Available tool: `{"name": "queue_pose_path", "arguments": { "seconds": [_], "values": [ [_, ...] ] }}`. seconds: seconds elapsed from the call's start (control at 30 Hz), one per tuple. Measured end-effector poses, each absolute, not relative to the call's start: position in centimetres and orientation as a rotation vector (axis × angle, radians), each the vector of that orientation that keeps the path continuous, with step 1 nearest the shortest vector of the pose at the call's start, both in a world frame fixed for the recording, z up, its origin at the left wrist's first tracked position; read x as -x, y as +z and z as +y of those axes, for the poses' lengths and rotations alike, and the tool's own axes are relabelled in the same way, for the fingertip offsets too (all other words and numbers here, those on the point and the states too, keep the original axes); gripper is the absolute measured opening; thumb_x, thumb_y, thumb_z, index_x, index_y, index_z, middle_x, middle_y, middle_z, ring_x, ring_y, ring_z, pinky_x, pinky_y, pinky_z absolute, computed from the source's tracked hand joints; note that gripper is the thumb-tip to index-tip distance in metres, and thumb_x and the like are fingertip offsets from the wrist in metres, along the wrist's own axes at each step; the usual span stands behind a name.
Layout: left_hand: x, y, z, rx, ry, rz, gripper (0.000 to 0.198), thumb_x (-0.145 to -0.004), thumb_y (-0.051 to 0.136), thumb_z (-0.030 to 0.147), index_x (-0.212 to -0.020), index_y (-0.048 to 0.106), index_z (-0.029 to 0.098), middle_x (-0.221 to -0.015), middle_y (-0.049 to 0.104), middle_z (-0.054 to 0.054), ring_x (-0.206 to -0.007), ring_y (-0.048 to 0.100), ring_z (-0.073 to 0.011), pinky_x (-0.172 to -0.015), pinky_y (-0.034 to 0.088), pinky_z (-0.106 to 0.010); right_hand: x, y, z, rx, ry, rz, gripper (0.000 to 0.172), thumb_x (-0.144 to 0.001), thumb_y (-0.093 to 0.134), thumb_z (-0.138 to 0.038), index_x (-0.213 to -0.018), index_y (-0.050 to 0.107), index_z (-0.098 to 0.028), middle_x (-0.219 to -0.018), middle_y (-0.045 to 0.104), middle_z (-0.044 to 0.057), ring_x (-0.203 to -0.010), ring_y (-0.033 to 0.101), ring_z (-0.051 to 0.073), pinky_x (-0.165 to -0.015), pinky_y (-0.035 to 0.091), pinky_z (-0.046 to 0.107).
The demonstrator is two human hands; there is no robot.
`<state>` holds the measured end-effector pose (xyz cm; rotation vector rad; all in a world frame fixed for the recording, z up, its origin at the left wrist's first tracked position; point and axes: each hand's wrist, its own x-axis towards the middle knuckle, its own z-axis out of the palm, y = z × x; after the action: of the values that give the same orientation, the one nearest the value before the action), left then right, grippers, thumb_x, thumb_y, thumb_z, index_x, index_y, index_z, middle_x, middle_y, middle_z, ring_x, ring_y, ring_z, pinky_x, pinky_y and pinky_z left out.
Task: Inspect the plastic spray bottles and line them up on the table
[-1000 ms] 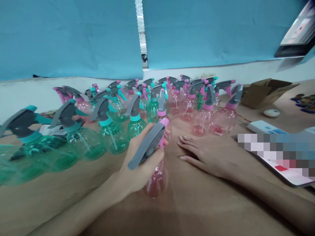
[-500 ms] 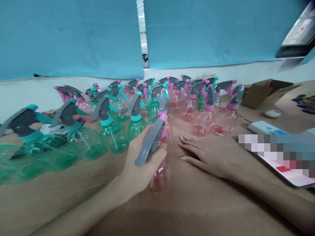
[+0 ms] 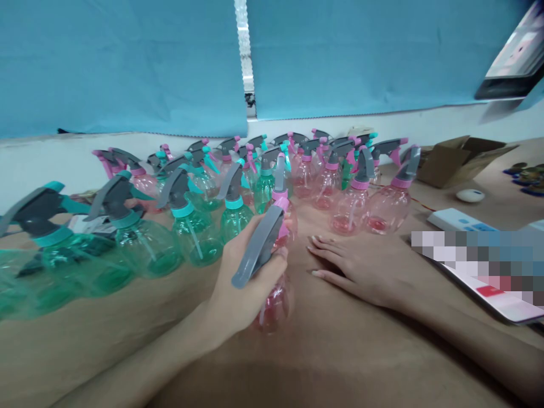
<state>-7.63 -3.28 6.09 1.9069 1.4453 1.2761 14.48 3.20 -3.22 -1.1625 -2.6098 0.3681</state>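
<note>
My left hand (image 3: 249,272) is wrapped round the neck of a pink spray bottle (image 3: 272,309), whose grey-and-pink trigger head (image 3: 260,243) rises above my fingers. The bottle stands on the brown tabletop (image 3: 340,351), and my hand hides part of it. Right behind it is another pink spray bottle (image 3: 280,195), partly covered. To the right, my right hand (image 3: 352,263) lies palm down on the table with its fingers stretched out, holding nothing. Green spray bottles (image 3: 198,238) with grey-and-turquoise heads line up to the left of my left hand.
Many more pink and green bottles crowd toward the wall, among them a pink bottle (image 3: 389,207) at the right end. Farther right are an open cardboard box (image 3: 450,164), a white mouse (image 3: 470,195), a white device (image 3: 459,220) and a phone-like slab (image 3: 505,303), partly blurred out.
</note>
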Motion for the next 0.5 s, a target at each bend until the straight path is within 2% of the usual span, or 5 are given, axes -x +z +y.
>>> {"name": "queue_pose_path", "arguments": {
  "seconds": [0.5],
  "values": [
    [7.69,5.85,-3.06,-1.921,1.29,1.368,0.009,-0.077,0.052,0.02,-0.083,0.049,0.026,-0.065,0.044,0.005,-0.056,0.043,-0.0129,-0.053,0.04,-0.025,-14.37,-2.87,3.13,1.198,0.335,-2.65,0.061,-0.093,0.036,-0.053,-0.141,0.037,-0.016,-0.148,0.033,0.008,-0.137,0.026,0.024,-0.113,0.021,0.045]
  ]
}}
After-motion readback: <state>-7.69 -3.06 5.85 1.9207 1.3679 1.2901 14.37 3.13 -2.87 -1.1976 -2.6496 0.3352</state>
